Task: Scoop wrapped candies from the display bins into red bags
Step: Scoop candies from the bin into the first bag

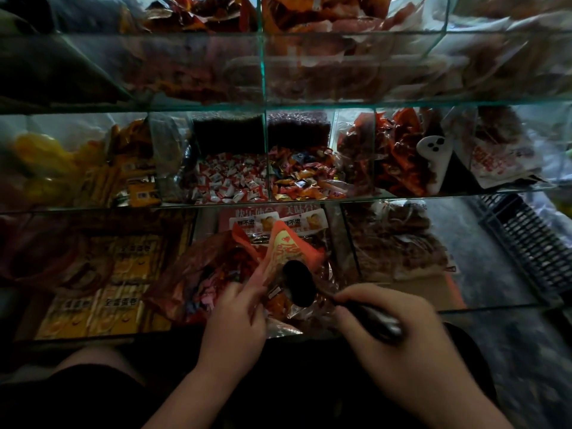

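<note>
While the glass display case (266,104) fills pretty much the whole frame with its tiers of bins, the action is all down at the bottom center. My read is we're at the emptying step: the scoop is right at the mouth of the red bag (286,243), which sits just above center-bottom, in front of the lower tier. The bag is shiny red-orange with a yellow printed design, crinkly and floppy, so it won't stay open by itself. The left hand (235,320) pinches the bag's near edge between its fingertips and props it up. The right hand (399,345), lower right, is wrapped around the dark handle of the scoop (298,283), with the bowl tilted toward the bag opening. Honestly the bowl is so dark I can't tell if anything's in it. Next move, I'd guess, means reaching up to the middle tier for another load, either the red-and-white candies (229,181) or the mixed orange and blue candies (303,178) just beside them, while that pinch holds the bag mouth open.
</note>
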The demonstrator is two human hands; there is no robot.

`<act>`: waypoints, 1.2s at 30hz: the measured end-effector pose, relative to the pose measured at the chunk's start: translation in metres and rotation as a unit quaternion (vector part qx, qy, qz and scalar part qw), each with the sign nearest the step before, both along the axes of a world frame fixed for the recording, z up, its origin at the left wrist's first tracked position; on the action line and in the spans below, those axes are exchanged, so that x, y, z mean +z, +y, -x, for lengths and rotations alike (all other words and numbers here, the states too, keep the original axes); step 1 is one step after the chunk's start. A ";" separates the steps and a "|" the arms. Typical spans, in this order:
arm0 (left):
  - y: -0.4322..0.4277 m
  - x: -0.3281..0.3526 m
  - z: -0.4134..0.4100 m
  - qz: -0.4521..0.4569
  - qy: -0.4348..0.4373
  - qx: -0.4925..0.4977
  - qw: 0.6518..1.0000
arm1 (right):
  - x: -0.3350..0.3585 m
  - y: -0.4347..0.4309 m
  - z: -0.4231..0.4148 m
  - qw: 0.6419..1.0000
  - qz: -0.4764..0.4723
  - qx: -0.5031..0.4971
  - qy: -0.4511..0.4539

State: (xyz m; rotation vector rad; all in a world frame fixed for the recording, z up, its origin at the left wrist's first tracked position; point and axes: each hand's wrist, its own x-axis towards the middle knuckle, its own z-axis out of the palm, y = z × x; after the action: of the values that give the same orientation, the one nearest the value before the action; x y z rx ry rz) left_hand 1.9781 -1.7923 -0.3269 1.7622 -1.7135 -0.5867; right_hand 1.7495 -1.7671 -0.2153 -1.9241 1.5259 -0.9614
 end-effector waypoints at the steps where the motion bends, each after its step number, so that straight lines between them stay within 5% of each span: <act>1: 0.001 -0.002 -0.001 -0.003 0.014 0.000 1.000 | -0.011 -0.009 -0.008 0.998 -0.047 0.014 0.033; 4: -0.002 -0.004 -0.003 -0.006 0.026 0.008 1.000 | -0.050 -0.033 -0.027 0.985 -0.105 0.020 0.135; 7: -0.003 -0.002 -0.002 -0.016 0.023 -0.002 1.000 | -0.080 -0.048 -0.035 0.981 -0.131 -0.003 0.140; 20: 0.008 -0.008 0.000 -0.043 0.013 -0.018 0.999 | -0.120 -0.048 -0.047 0.956 -0.241 -0.114 -0.122; 25: 0.005 -0.008 -0.004 -0.039 0.021 -0.025 0.999 | -0.100 -0.037 -0.038 0.935 -0.208 -0.188 -0.216; 36: 0.001 -0.003 -0.003 -0.033 0.015 -0.019 0.999 | -0.077 -0.018 0.014 0.905 -0.171 -0.271 -0.281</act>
State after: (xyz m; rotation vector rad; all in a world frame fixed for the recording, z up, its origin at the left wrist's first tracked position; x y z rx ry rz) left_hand 1.9808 -1.7914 -0.3296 1.7596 -1.7285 -0.6912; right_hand 1.7359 -1.7846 -0.2923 -0.8701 1.7362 -1.2332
